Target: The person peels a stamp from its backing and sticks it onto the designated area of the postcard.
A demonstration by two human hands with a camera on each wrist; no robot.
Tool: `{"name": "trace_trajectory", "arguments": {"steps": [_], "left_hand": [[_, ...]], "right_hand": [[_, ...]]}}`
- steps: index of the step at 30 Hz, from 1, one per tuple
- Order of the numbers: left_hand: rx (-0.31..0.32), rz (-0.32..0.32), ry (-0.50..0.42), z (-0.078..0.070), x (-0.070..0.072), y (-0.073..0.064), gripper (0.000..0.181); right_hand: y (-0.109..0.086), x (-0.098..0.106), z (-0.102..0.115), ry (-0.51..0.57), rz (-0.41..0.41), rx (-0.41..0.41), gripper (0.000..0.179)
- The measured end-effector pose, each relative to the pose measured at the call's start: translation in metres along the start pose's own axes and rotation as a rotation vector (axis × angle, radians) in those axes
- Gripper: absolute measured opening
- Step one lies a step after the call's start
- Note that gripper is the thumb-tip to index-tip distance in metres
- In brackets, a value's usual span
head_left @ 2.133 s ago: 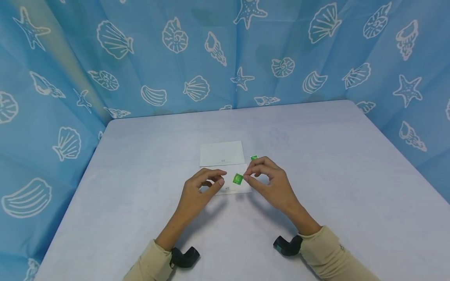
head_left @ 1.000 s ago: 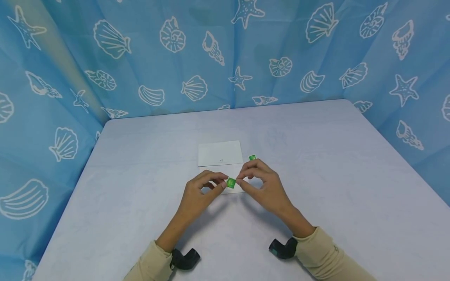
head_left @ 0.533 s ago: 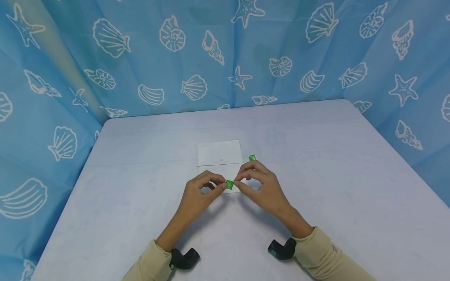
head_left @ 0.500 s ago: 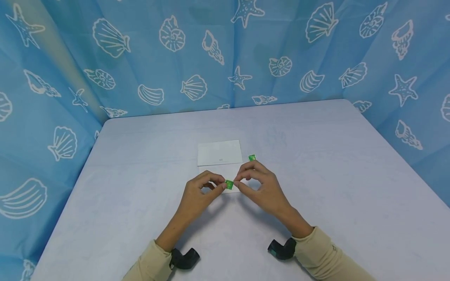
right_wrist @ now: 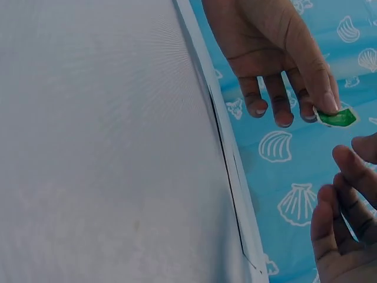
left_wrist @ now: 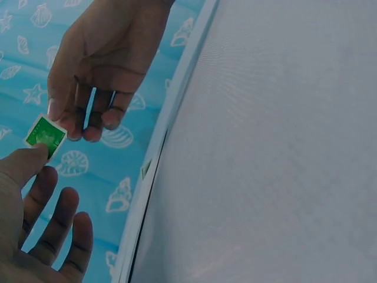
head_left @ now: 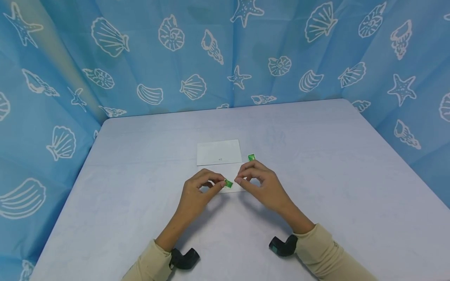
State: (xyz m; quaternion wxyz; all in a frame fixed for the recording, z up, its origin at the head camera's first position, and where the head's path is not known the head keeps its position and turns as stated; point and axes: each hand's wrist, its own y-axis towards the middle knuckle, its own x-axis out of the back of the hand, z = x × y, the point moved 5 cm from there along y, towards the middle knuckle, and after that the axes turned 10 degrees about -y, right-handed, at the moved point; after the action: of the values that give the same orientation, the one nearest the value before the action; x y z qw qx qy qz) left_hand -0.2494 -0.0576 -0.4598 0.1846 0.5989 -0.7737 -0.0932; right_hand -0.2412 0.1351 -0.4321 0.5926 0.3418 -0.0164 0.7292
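My left hand (head_left: 197,191) pinches a small green stamp (head_left: 229,183) with a white border between thumb and index finger, above the nearer white envelope (head_left: 226,169). In the right wrist view the stamp (right_wrist: 338,118) looks bent and tilted. Just to its right is my right hand (head_left: 265,185), thumb and index tips close together; the head view shows a small gap between them and the stamp. I see nothing plainly held there. A second green stamp (head_left: 251,157) lies on the table beyond the right fingers, which partly cover the nearer envelope.
Another white envelope (head_left: 218,152) lies flat just behind the nearer one. Both are on a table (head_left: 147,148) with a pale cloth. A blue shell-patterned curtain (head_left: 225,50) hangs along the back and sides. Black wrist devices (head_left: 185,259) sit at both cuffs.
The stamp was first in the right fingers, then both hands held it between them. Now the left hand alone holds it, the stamp is tilted, and the right fingertips are slightly apart from it.
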Motion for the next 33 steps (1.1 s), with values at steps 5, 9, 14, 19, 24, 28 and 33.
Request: {"name": "trace_trajectory", "arguments": {"steps": [5,9,14,19,24,28,33], "left_hand": [[0.006,-0.001,-0.007,-0.002,0.000,-0.001,0.010],[-0.001,0.019,-0.026,-0.002,0.000,-0.001,0.009],[-0.039,0.045,-0.043,-0.002,0.001,-0.001,0.010],[-0.070,0.049,-0.063,-0.004,0.001,-0.002,0.011],[-0.057,0.039,-0.047,-0.008,0.000,-0.002,0.020],[-0.026,0.037,-0.047,-0.014,-0.002,0.000,0.028],[0.017,0.051,-0.054,-0.010,-0.003,-0.001,0.022]], "right_hand": [[-0.001,-0.007,-0.023,0.111,0.109,-0.112,0.008],[-0.003,-0.012,-0.028,0.173,0.213,-0.180,0.015],[-0.004,-0.018,-0.028,0.245,0.316,-0.226,0.026],[-0.006,-0.027,-0.032,0.425,0.394,-0.296,0.030],[-0.007,-0.032,-0.030,0.675,0.373,-0.370,0.019],[-0.006,-0.031,-0.030,0.762,0.305,-0.373,0.016],[-0.004,-0.025,-0.034,0.768,0.190,-0.391,0.012]]}}
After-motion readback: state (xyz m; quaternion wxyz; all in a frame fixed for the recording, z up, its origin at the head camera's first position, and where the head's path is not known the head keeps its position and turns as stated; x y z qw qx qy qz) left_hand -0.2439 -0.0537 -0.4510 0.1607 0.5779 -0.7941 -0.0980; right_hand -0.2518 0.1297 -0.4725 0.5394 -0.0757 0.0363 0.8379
